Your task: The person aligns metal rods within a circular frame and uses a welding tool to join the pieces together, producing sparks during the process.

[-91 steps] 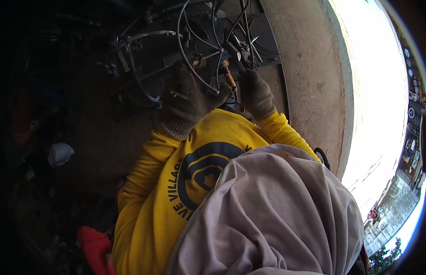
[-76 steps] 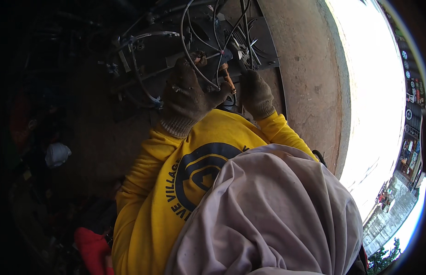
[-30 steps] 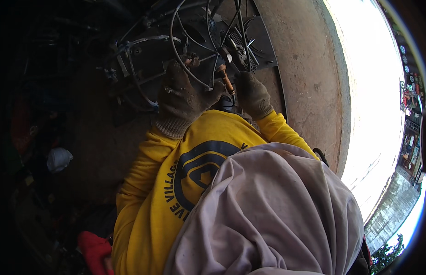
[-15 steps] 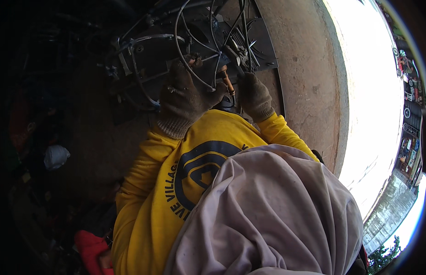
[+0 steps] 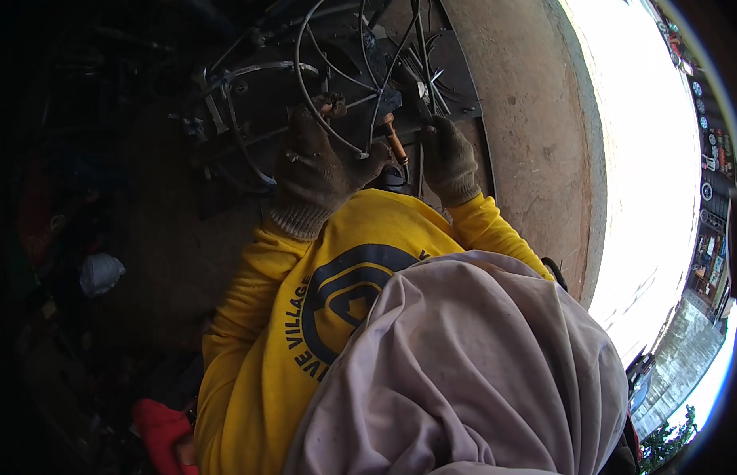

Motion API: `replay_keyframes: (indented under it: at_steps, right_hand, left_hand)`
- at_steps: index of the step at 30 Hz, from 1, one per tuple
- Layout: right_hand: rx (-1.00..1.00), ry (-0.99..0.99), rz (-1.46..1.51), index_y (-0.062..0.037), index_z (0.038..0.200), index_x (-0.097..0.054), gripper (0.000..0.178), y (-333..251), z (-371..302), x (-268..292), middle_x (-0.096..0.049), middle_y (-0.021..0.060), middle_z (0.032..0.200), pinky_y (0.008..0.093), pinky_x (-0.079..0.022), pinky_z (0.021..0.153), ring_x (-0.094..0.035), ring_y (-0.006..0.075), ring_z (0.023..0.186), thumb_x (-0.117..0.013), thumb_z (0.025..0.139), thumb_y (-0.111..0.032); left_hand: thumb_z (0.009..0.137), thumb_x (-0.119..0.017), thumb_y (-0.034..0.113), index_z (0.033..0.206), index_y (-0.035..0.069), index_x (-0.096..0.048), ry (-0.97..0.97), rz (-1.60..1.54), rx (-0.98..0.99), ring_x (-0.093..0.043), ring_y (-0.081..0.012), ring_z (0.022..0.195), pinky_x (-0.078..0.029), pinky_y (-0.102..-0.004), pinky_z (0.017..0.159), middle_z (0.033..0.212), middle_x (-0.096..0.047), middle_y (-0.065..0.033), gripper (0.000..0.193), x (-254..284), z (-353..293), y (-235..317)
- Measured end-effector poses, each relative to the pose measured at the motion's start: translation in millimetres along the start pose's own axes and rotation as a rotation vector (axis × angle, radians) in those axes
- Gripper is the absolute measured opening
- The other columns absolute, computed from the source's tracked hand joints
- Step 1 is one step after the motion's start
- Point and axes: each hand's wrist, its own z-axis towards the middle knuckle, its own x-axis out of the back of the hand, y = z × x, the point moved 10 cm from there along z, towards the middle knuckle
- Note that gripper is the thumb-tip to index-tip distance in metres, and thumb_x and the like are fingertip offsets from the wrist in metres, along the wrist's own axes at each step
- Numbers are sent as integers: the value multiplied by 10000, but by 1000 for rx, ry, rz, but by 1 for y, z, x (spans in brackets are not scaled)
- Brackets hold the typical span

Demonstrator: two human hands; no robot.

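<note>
The brown-gloved right hand (image 5: 449, 160), apparently grasping a dark, long-handled tool (image 5: 424, 110), has shifted slightly rightward, seemingly away from the curved grey metal rod (image 5: 296, 59) at upper centre. The brown-gloved left hand (image 5: 311, 176) appears closed around that rod. The dark metal sheet's (image 5: 457, 67) edge runs just beside; brown floor (image 5: 535, 111) beyond leaves moving room.

On the front of the person's yellow sweatshirt (image 5: 245, 297) I can make out dark capital letters (image 5: 293, 326), set along a curve around a dark, rounded emblem (image 5: 313, 305) with yellow bands in it; from here, a draped pale cloth (image 5: 479, 356) hides part of the design.
</note>
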Motion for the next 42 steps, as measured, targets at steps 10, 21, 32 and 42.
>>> replay_keyframes:
  at_steps: [10, 21, 32, 42]
  right_hand:
    - [137, -4, 51, -21, 1249, -579, 347, 18, -12, -13, -659, 181, 1067, 430, -555, 803, -673, 383, 943, -640, 919, -107]
    - [75, -213, -193, -85, 1310, -542, 421, 18, -6, -40, -673, 167, 1089, 437, -567, 787, -681, 367, 982, -652, 905, -114]
    - [112, -153, -245, -110, 1287, -550, 379, 18, -7, -37, -696, 163, 1043, 443, -570, 738, -693, 373, 938, -652, 928, -178]
    - [256, -101, -168, -114, 1271, -563, 331, 0, -12, -30, -700, 159, 1016, 459, -566, 719, -696, 377, 880, -617, 955, -197]
  left_hand:
    - [703, -832, 597, 1240, -88, -435, 34, -84, -7, -701, -317, 895, -607, -368, 781, 1066, -613, -184, 956, -2, -1, -2]
    - [713, -816, 624, 1236, -90, -418, 15, 29, -57, -703, -309, 896, -616, -371, 774, 1078, -604, -187, 969, -2, 0, 0]
    - [733, -796, 633, 1227, -70, -418, 8, 50, -32, -710, -296, 866, -619, -355, 754, 1052, -598, -178, 939, -3, 0, 1]
    - [722, -823, 601, 1216, -57, -429, -7, 145, -104, -705, -296, 883, -614, -353, 765, 1055, -597, -176, 913, -5, -6, 5]
